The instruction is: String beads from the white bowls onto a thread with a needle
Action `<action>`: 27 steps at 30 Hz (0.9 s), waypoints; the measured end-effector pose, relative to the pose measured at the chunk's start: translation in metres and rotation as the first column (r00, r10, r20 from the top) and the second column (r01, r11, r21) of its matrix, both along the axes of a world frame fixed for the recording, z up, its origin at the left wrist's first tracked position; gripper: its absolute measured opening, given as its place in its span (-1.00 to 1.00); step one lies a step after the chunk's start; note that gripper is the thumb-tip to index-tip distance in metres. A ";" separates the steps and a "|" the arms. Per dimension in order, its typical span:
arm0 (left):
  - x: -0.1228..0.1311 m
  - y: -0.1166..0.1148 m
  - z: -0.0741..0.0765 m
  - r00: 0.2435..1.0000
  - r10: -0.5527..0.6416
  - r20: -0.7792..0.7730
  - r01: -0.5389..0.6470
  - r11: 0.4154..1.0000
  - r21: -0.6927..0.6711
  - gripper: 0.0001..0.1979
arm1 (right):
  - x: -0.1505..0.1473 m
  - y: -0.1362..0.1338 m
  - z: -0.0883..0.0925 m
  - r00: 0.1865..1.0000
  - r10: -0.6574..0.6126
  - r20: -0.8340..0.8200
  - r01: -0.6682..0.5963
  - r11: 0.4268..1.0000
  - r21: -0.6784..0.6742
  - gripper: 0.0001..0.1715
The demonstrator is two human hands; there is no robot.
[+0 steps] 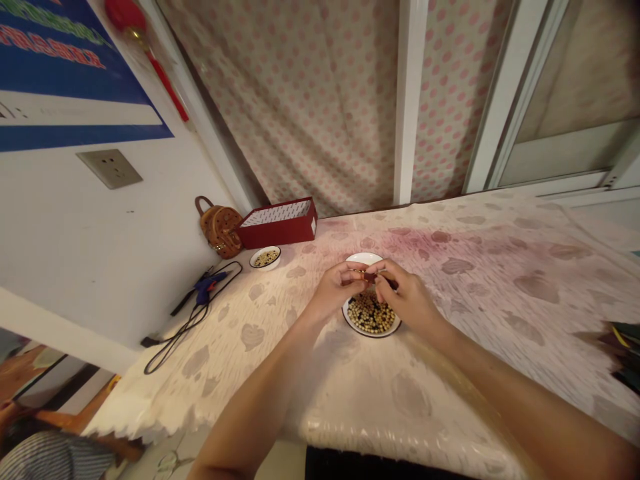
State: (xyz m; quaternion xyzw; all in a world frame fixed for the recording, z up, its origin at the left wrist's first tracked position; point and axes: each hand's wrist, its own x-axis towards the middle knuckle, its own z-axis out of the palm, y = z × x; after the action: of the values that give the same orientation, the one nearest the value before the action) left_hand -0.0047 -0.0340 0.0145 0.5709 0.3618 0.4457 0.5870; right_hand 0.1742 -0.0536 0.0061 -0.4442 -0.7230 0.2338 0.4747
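My left hand (341, 288) and my right hand (404, 292) meet over a white dish, fingertips pinched together. Between them is a small reddish-brown piece (370, 277), partly covered by the fingers; its kind is too small to make out. Below the hands, a dark-rimmed white dish (347, 316) holds many small round yellowish and black beads (371, 316). Behind the fingers shows the white rim of another dish (364, 257), mostly hidden.
A small white bowl (267, 266) of similar pieces stands farther left. Behind it are a dark red box (280, 231) and a brown mini backpack (221, 230). A blue glue gun (204, 288) with its cord lies at the table's left edge. Dark items (625, 350) sit at far right.
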 end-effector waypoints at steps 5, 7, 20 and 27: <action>-0.001 0.004 -0.001 1.000 0.025 0.006 -0.025 0.999 0.021 -0.69 | 0.000 0.000 0.002 0.999 -0.041 -0.015 0.042 0.999 0.031 -0.83; 0.000 0.009 -0.002 0.998 0.067 -0.005 -0.067 0.996 0.059 -0.71 | 0.001 0.001 0.002 0.995 -0.096 -0.032 0.097 0.994 0.040 -0.83; -0.008 0.009 0.004 0.813 0.271 -0.515 -0.043 0.910 0.411 -0.74 | 0.003 0.003 0.003 0.966 -0.237 -0.102 0.241 0.970 0.031 -0.79; -0.035 -0.015 0.038 0.580 0.028 -0.814 0.340 0.900 0.273 -0.79 | 0.004 0.004 0.003 0.966 -0.240 -0.095 0.245 0.969 0.035 -0.82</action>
State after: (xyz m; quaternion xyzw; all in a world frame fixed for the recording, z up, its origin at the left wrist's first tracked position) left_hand -0.0402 -0.0490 0.0526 0.8468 0.4338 0.1501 0.2686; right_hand 0.1783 -0.0495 0.0095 -0.5071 -0.6462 0.1770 0.5421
